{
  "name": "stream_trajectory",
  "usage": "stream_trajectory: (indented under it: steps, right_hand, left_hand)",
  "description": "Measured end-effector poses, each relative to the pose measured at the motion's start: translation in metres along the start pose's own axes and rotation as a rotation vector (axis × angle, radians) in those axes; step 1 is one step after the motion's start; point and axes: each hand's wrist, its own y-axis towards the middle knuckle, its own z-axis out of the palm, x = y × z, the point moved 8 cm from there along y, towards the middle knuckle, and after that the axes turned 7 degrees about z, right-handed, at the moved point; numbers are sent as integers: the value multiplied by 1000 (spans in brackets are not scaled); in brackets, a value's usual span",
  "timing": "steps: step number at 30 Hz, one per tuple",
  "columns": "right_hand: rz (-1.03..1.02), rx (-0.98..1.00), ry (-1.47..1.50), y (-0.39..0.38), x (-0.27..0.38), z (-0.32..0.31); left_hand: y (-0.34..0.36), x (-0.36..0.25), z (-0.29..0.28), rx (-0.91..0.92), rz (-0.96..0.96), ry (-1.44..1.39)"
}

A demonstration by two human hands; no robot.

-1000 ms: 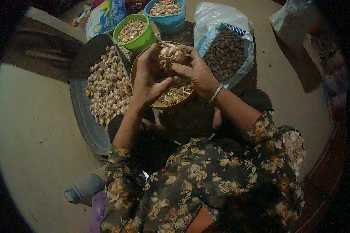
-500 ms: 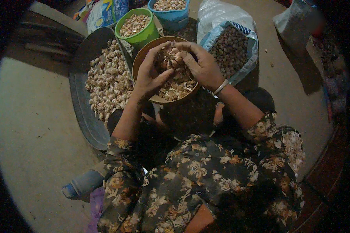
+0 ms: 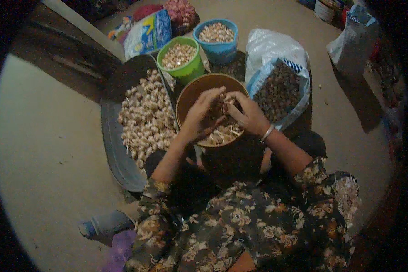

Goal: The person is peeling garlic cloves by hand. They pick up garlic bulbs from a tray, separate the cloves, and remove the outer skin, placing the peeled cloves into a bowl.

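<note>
A dim room with a bare, pale floor [image 3: 59,149] surrounds the work, and a round brown tub [image 3: 184,93] stands on the near side of the containers, in front of the person's knees. Over its opening the two hands meet: the left hand [image 3: 204,113] comes in from the left, the right hand [image 3: 248,117] from the right. Between them lies a piece of garlic [image 3: 226,104], above the tub's interior, small and mostly hidden; its long axis cannot be told. It sits just to the right of the left fingertips and against the right thumb and fingers, so the right hand seems the nearer. The right fingers are bent and appear to pinch it; the left fingers curve around its far and left sides, but whether they press on it is unclear. Dry scraps [image 3: 220,137] lie below, toward the tub's near side. Left of the tub is a grey tray [image 3: 111,140] of whole bulbs [image 3: 147,120]; beyond it, a green bucket [image 3: 186,72] of loose cloves [image 3: 179,55].
</note>
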Motion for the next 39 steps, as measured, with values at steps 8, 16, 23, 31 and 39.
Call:
stream_trajectory:
  steps: [8,16,23,31,39]
  right_hand:
    - [182,138,192,-11,-31,21]
    - [41,86,353,-13,-51,23]
    - [478,118,915,-13,-52,24]
    - [521,24,897,-14,-75,11]
    - [682,-4,1060,-21,-76,23]
  left_hand:
    - [-5,3,21,47,-55,-6]
    - [-5,9,14,-29,-138,-192]
    - [-20,45,30,-97,-470,-455]
    - [-24,74,25,-257,-590,-559]
    - [5,-9,34,-54,43,272]
